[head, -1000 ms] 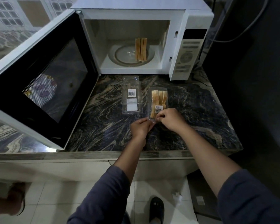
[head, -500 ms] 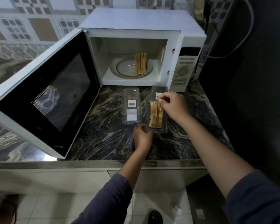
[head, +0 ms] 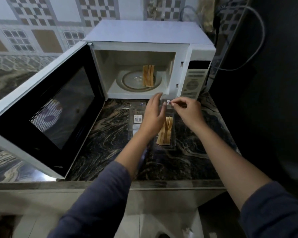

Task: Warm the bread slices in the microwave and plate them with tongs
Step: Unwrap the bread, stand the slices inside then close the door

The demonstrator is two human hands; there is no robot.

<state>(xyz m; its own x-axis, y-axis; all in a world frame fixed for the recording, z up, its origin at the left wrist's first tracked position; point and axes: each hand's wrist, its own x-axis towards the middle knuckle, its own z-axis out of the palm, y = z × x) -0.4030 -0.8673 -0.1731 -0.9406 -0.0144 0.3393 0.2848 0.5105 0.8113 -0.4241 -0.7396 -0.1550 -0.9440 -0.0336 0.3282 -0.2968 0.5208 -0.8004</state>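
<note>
The person's right hand [head: 187,112] pinches the lifted edge of the clear plastic lid [head: 169,104] of a clear plastic clamshell pack [head: 172,145] that lies on the dark marbled stone counter [head: 110,134], while the left hand [head: 152,117] hovers spread and empty just above the pack, holding nothing. Several golden toasted bread slices [head: 165,133] stand on edge in this pack; another set of bread slices [head: 148,76] already rests on the glass turntable [head: 129,80] inside the white microwave oven [head: 144,48]. The likely trouble is the light pack itself: with nothing pressing its base down, a tug on the stiff lid could lift or skid the whole tray and tip the slices onto the counter. A second, empty-looking clear plastic pack [head: 136,117] with a barcode label lies just beside it on the left, partly under the left forearm, and could be knocked. The black-windowed microwave door [head: 46,107] swings wide over the counter's left side, narrowing the working space. No tongs or plate are visible.
</note>
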